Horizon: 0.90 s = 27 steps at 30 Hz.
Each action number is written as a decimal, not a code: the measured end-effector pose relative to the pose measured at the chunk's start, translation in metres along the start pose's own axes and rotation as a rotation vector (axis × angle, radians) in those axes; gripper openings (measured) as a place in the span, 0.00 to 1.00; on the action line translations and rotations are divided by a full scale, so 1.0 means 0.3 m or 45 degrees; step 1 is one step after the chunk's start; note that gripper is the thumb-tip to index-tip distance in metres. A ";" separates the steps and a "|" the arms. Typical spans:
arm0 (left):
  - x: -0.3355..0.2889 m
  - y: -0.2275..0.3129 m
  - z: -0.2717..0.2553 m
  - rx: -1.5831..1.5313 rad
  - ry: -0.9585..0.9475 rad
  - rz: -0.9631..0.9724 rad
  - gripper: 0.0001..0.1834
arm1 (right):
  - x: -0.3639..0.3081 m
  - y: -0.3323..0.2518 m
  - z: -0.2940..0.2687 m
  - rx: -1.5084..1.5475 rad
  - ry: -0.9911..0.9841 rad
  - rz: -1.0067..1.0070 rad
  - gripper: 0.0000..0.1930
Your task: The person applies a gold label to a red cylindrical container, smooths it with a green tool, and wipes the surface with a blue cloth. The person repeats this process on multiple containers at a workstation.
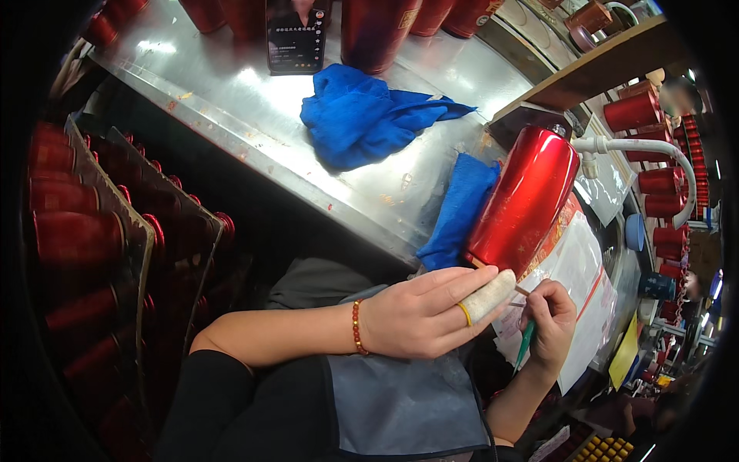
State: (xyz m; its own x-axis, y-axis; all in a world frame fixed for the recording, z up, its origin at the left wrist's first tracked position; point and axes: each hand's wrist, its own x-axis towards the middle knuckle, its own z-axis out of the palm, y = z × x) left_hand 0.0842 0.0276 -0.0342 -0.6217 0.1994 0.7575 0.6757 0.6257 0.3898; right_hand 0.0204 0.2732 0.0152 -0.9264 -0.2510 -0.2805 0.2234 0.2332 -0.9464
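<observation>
We see the red metal flask [523, 202] lying tilted on the steel workbench [254, 115], its long axis running from the lower left, close to our hands, up to the right and away from us; its near end rests against a folded blue cloth [460, 212] at the bench edge. Both hands sit just below that near end, so the flask lies ahead of them and slightly to the right. Our left hand [423, 312] is the nearer one: it comes across from the left with the forearm almost level, a beaded bracelet [356, 326] at the wrist, fingers stretched together toward the flask's base, one of them wrapped in a pale fabric sleeve [488, 296] that touches or nearly touches the red wall. We cannot tell whether that hand grips the flask or only steadies it. Our right hand [548, 323] rises from below, curled closed around a slim green-handled tool [524, 343], its thin tip pointing up toward the flask's base. A crumpled blue rag [362, 115] lies further back on the bench, and rows of red flasks [85, 239] fill the racks at our left.
</observation>
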 end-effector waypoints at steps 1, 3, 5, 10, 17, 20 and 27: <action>-0.002 0.000 0.000 0.004 -0.001 -0.025 0.18 | -0.001 -0.001 0.000 0.000 0.002 0.004 0.05; -0.011 -0.001 0.001 0.014 -0.005 -0.054 0.19 | 0.001 -0.001 0.000 -0.002 0.003 0.008 0.05; -0.030 -0.004 0.002 0.024 -0.010 -0.062 0.23 | 0.004 0.004 -0.001 -0.007 -0.001 0.011 0.05; -0.069 -0.006 -0.005 -0.021 0.001 -0.170 0.24 | 0.011 0.010 0.003 -0.020 0.006 0.009 0.04; -0.067 -0.020 -0.045 -0.100 -0.040 -0.434 0.30 | 0.023 0.030 0.008 -0.080 -0.013 -0.074 0.08; -0.068 -0.022 -0.055 -0.163 -0.058 -0.559 0.31 | 0.022 0.019 0.015 -0.096 0.003 -0.035 0.08; 0.013 -0.017 0.019 -0.199 0.113 -0.153 0.25 | 0.005 0.000 0.027 0.023 0.018 0.033 0.04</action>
State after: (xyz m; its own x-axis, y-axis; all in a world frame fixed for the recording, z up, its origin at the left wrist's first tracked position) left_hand 0.0760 0.0295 -0.0362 -0.6690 0.0586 0.7409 0.6560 0.5152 0.5516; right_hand 0.0214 0.2651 0.0134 -0.9244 -0.2320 -0.3028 0.2527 0.2222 -0.9417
